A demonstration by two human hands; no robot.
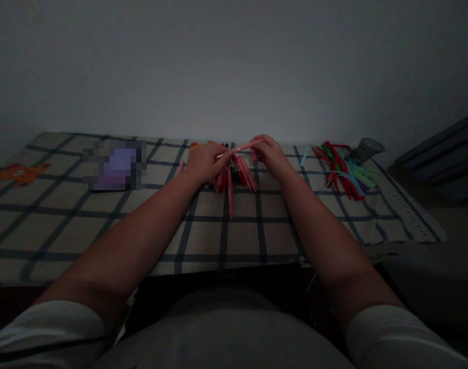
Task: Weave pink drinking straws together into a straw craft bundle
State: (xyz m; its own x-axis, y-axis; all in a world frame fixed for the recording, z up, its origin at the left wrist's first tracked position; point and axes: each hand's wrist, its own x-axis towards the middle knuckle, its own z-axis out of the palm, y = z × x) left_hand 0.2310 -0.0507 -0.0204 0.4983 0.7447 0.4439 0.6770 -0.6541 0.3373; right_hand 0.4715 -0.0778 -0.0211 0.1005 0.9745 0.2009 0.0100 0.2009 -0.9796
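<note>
Over the back middle of the table, my left hand (206,163) and my right hand (270,155) are both closed on a slim pink pen-like stick (246,146). It lies nearly level between their fingertips, with a small pale spot near its middle. Beneath and between the hands is a loose pile of pink, red and dark sticks (246,174), partly hidden by my left hand. One pink stick (230,197) points from the pile toward me. The room is dim, so fine detail is hard to make out.
A checked cloth (149,225) covers the table, which meets a plain wall. On the right, a bundle of red, green and blue strips (339,171) lies by a glass cup (366,148). To the left are a blurred-out purple-blue object (118,166) and an orange flat piece (20,174).
</note>
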